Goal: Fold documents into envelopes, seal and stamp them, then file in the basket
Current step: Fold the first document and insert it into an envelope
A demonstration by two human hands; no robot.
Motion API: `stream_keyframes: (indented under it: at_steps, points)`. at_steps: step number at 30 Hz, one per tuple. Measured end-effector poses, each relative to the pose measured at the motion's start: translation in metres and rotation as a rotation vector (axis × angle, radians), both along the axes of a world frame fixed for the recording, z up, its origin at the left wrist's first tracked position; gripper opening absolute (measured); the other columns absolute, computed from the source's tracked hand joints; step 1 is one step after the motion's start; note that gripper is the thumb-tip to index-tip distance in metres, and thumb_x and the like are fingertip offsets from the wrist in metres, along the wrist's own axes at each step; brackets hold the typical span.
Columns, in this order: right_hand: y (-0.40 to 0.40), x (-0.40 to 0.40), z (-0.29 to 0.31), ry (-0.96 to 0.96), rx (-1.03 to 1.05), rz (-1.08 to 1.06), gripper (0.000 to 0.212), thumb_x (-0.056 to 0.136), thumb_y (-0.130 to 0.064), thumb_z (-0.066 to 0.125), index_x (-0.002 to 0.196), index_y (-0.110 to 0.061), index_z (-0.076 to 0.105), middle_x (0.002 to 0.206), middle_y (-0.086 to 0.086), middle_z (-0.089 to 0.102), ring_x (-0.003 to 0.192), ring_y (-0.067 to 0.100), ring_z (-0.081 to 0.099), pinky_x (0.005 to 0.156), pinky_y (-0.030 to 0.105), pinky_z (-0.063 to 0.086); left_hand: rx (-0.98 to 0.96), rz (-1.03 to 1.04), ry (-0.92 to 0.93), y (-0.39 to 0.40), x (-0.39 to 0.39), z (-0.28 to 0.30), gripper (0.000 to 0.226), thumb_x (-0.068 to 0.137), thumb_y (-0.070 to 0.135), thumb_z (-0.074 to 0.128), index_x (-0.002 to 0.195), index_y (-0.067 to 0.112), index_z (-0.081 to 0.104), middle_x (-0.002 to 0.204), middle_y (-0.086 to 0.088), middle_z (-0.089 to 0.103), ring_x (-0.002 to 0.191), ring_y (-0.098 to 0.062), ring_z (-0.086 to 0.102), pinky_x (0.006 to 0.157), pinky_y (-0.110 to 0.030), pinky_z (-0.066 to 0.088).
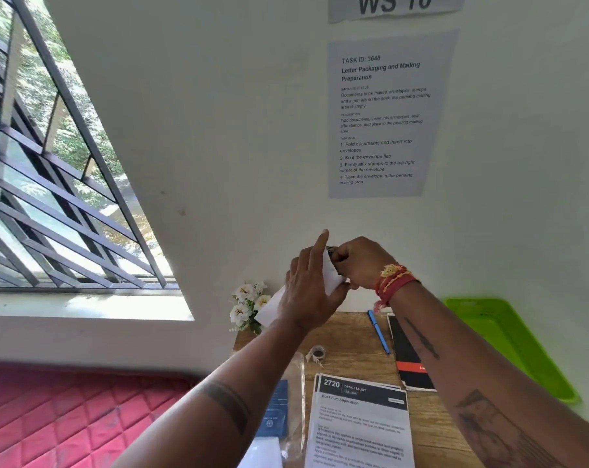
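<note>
I hold a white envelope (331,276) up in the air above the far end of the wooden desk (431,430). My left hand (308,292) grips it from the left, index finger pointing up. My right hand (362,265) pinches its upper right edge, and something small and dark shows at its fingertips. A stack of printed documents (360,423) lies on the desk below. A small roll of stamps (316,353) sits near the desk's middle. The green basket (509,342) stands at the right.
A blue pen (379,331) and a black-and-orange notebook (409,359) lie between the documents and the basket. White flowers (247,304) stand at the desk's far left corner. A blue booklet (274,413) in clear plastic lies left of the documents. Task sheets hang on the wall.
</note>
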State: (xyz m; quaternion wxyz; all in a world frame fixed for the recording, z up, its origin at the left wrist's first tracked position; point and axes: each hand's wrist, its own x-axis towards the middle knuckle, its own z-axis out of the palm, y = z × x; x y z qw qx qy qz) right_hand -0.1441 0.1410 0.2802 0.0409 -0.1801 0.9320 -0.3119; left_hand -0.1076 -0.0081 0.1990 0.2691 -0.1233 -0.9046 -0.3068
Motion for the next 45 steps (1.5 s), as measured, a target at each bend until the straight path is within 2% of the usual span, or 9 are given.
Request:
stream_keyframes:
  at_steps: [6, 12, 17, 22, 27, 32, 35, 38, 45]
  points:
    - [0.009, -0.003, -0.004, -0.008, -0.008, 0.05, 0.02, 0.091, -0.015, 0.064, 0.078, -0.02, 0.079, 0.064, -0.004, 0.07, 0.047, 0.003, 0.062, 0.053, 0.019, 0.044, 0.029, -0.023, -0.044, 0.0, 0.002, -0.004, 0.107, 0.083, 0.066, 0.07, 0.163, 0.038, 0.003, 0.146, -0.002, 0.048, 0.126, -0.023, 0.049, 0.104, -0.043, 0.043]
    - [0.019, -0.005, -0.005, -0.086, -0.002, 0.11, 0.012, 0.091, -0.016, 0.071, 0.092, -0.021, 0.082, 0.083, 0.003, 0.076, 0.078, 0.023, 0.072, 0.075, 0.035, 0.058, 0.186, -0.059, -0.254, -0.009, -0.001, -0.013, 0.11, 0.074, 0.063, 0.083, 0.159, 0.042, 0.016, 0.14, -0.003, 0.057, 0.12, -0.026, 0.057, 0.098, -0.044, 0.052]
    - [0.024, -0.008, -0.014, -0.041, 0.001, 0.142, 0.014, 0.093, -0.015, 0.069, 0.099, -0.021, 0.08, 0.079, -0.014, 0.068, 0.074, 0.008, 0.066, 0.074, 0.026, 0.053, 0.301, -0.065, -0.412, -0.015, -0.004, -0.012, 0.091, 0.075, 0.055, 0.087, 0.15, 0.044, 0.036, 0.116, 0.004, 0.063, 0.105, -0.017, 0.062, 0.077, -0.018, 0.046]
    - [0.035, -0.011, -0.018, -0.061, 0.003, 0.192, 0.014, 0.095, -0.02, 0.068, 0.103, -0.023, 0.08, 0.083, -0.019, 0.069, 0.077, 0.004, 0.066, 0.071, 0.02, 0.048, 0.301, -0.035, -0.497, -0.018, 0.0, -0.006, 0.064, 0.083, 0.043, 0.085, 0.138, 0.03, 0.054, 0.111, 0.01, 0.065, 0.091, -0.006, 0.062, 0.064, -0.007, 0.042]
    - [0.037, -0.009, -0.037, 0.068, -0.273, 0.101, 0.012, 0.092, -0.029, 0.071, 0.102, -0.033, 0.077, 0.098, -0.018, 0.072, 0.078, -0.001, 0.062, 0.075, 0.022, 0.049, 0.453, 0.031, -0.474, -0.016, 0.003, -0.006, 0.045, 0.085, 0.036, 0.084, 0.121, 0.02, 0.063, 0.109, 0.0, 0.072, 0.096, -0.022, 0.07, 0.081, -0.044, 0.061]
    - [0.031, -0.003, -0.066, -0.13, -0.522, 0.057, 0.056, 0.083, -0.041, 0.082, 0.133, -0.033, 0.06, 0.12, -0.013, 0.065, 0.101, 0.01, 0.067, 0.085, 0.03, 0.056, 0.553, 0.056, -0.455, -0.015, 0.001, 0.003, 0.036, 0.085, 0.038, 0.085, 0.113, 0.021, 0.07, 0.101, 0.002, 0.077, 0.089, -0.019, 0.075, 0.08, -0.051, 0.062]
    - [0.026, -0.003, -0.084, -0.202, -0.714, 0.043, 0.022, 0.091, -0.028, 0.076, 0.113, -0.026, 0.073, 0.106, -0.002, 0.077, 0.1, 0.023, 0.073, 0.084, 0.044, 0.06, 0.631, 0.024, -0.447, -0.012, 0.0, 0.006, 0.026, 0.09, 0.035, 0.08, 0.113, 0.023, 0.074, 0.101, 0.002, 0.079, 0.092, -0.02, 0.076, 0.083, -0.053, 0.062]
    - [0.024, -0.003, -0.091, -0.157, -0.786, -0.052, 0.013, 0.091, -0.031, 0.072, 0.102, -0.026, 0.077, 0.1, 0.0, 0.078, 0.094, 0.025, 0.074, 0.084, 0.055, 0.06, 0.641, 0.028, -0.458, -0.011, 0.0, 0.006, 0.017, 0.097, 0.032, 0.072, 0.11, 0.021, 0.076, 0.1, 0.0, 0.079, 0.094, -0.023, 0.076, 0.085, -0.055, 0.061]
    - [0.026, -0.003, -0.088, -0.073, -0.849, -0.045, 0.026, 0.094, -0.019, 0.066, 0.107, -0.039, 0.077, 0.106, -0.01, 0.076, 0.096, 0.013, 0.071, 0.077, 0.03, 0.06, 0.699, -0.019, -0.486, -0.014, 0.0, 0.003, 0.012, 0.101, 0.021, 0.067, 0.102, 0.015, 0.077, 0.101, -0.009, 0.078, 0.1, -0.037, 0.073, 0.088, -0.063, 0.057]
